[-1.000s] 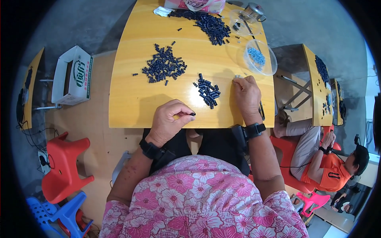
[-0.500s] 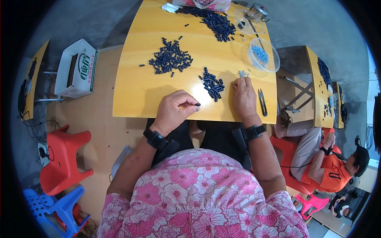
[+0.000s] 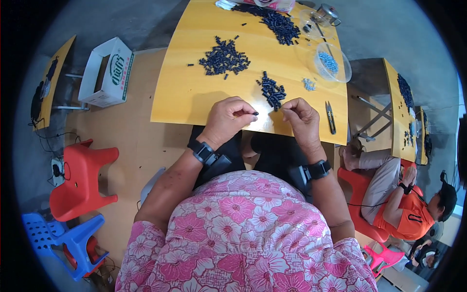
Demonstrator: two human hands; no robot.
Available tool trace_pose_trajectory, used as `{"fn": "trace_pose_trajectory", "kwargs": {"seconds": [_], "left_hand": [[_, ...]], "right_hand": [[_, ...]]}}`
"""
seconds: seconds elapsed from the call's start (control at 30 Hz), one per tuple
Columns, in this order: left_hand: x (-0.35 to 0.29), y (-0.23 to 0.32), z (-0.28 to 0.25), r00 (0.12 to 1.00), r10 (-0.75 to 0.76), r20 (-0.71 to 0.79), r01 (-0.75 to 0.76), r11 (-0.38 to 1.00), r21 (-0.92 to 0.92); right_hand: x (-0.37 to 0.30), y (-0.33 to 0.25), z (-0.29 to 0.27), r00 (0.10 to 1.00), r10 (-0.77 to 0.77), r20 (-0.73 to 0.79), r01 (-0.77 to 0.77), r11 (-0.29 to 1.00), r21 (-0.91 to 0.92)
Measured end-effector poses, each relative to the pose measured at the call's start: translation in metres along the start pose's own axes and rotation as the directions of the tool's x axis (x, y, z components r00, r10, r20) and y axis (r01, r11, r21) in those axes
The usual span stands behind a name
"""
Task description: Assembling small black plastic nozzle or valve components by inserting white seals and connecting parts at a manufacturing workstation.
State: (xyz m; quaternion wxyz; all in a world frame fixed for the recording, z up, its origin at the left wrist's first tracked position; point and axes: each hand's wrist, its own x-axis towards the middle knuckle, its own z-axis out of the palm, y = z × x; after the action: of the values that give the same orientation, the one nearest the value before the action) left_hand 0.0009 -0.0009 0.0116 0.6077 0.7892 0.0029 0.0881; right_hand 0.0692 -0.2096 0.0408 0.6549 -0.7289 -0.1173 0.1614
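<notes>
My left hand (image 3: 227, 119) is closed in a pinch on a small black cylindrical piece (image 3: 256, 113), just above the front edge of the yellow table (image 3: 175, 100). Facing it, a short gap away, my right hand (image 3: 303, 122) has thumb and forefinger pressed together; whatever is between them is too small to make out. Just beyond the hands lies a small heap of black cylindrical pieces (image 3: 273, 92). A little cluster of tiny pale, shiny parts (image 3: 309, 84) sits past my right hand. To the right of that hand, thread snips (image 3: 330, 118) rest on the tabletop.
Farther back are two larger heaps of black pieces (image 3: 225, 59) (image 3: 282, 30). A clear bowl (image 3: 347, 73) of small blue parts stands at the right, near another clear tub (image 3: 311, 25) and a metal cup (image 3: 329, 14). A person in orange (image 3: 406, 214) sits at the right.
My right hand has left the pale shiny parts and come nearer to my left hand, fingertips pinched. My left hand still grips the black piece. The whole view has shifted slightly.
</notes>
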Motion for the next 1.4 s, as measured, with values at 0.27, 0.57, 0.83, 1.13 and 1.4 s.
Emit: {"fn": "trace_pose_trajectory", "kwargs": {"seconds": [0.27, 0.57, 0.83, 1.13, 1.4], "left_hand": [[-0.015, 0.001, 0.002, 1.0, -0.009, -0.018, 0.01, 0.999, 0.047], [-0.021, 0.011, -0.005, 0.997, 0.061, -0.054, -0.057, 0.996, 0.074], [-0.022, 0.011, -0.008, 0.98, 0.187, -0.069, -0.17, 0.965, 0.198], [-0.022, 0.019, -0.006, 0.974, 0.216, -0.066, -0.196, 0.954, 0.227], [-0.021, 0.023, -0.005, 0.96, 0.278, -0.043, -0.248, 0.908, 0.339]], "right_hand": [[-0.012, -0.001, 0.032, 0.996, -0.068, 0.062, 0.07, 0.997, -0.032], [-0.016, -0.006, 0.04, 0.985, -0.163, 0.061, 0.174, 0.938, -0.301], [-0.02, -0.007, 0.042, 0.98, -0.192, 0.055, 0.2, 0.95, -0.239], [-0.022, -0.009, 0.04, 0.969, -0.232, 0.078, 0.245, 0.915, -0.32], [-0.025, -0.021, 0.042, 0.906, -0.374, 0.197, 0.416, 0.702, -0.578]]}}
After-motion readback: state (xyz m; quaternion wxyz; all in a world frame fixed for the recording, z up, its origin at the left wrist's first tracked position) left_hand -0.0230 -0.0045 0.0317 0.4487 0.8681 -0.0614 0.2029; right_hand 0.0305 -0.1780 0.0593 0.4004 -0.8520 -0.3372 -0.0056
